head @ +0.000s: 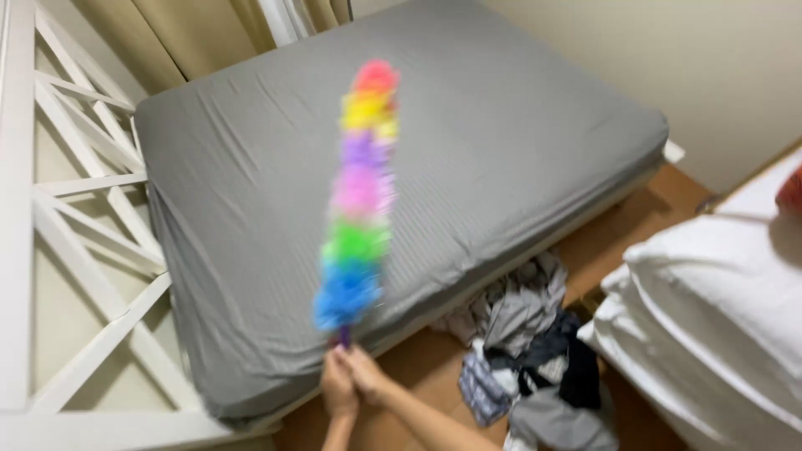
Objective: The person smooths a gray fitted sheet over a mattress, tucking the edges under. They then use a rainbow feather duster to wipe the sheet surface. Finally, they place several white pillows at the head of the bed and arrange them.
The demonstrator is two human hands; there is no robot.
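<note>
We hold the rainbow duster (357,192) by its bottom end, our left hand (337,386) and right hand (365,373) both squeezed tight around the handle. It sticks up over the gray bed (518,142).

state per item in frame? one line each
Duster: upright over the bed, blurred, held at its handle.
Left hand: closed on the duster handle.
Right hand: closed on the handle, beside the left.
Bed: bare, grey fitted sheet on, lightly wrinkled.
Clothes: heaped loose on the floor by the bed.
Pillows: stacked, off the bed.
Curtain: hanging drawn.
</note>
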